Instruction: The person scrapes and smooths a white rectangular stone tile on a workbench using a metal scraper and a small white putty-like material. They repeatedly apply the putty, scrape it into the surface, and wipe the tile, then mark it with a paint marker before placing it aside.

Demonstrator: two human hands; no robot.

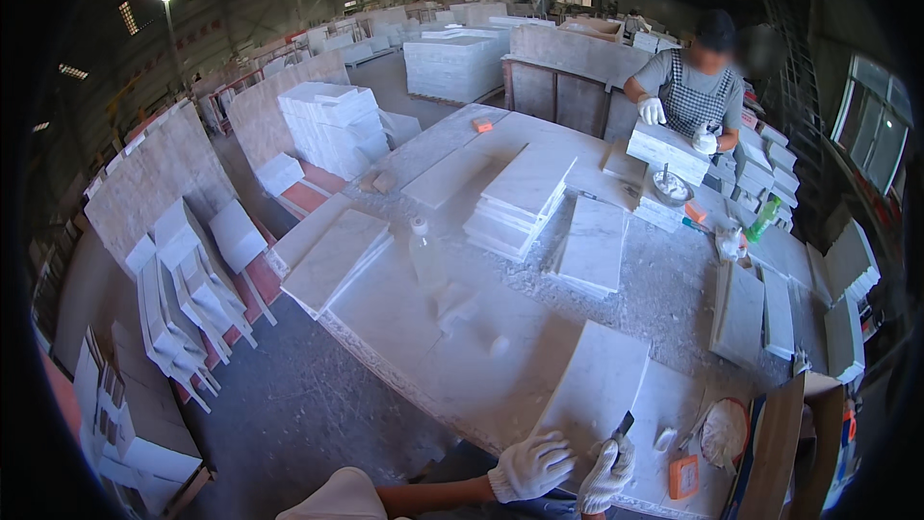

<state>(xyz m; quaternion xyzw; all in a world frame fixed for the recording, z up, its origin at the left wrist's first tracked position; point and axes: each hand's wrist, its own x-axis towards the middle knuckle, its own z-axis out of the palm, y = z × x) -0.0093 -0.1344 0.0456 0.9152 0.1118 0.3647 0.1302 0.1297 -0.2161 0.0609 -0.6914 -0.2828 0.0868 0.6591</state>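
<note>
With white-gloved left hand (531, 465) loosely spread at the rectangular white stone slab (597, 380) by the near edge of the dusty grey worktop (664, 318), gripped a dark flat-bladed tool (626, 423) in white-gloved right hand (606, 480), best angled low.

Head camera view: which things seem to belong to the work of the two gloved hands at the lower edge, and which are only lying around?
Seemingly in use:
white slab, beside the left hand
dark-bladed tool, held in the right hand

Probably just lying about:
orange block, near the right hand
clear bottle
green bottle
middle stack of slabs
</note>
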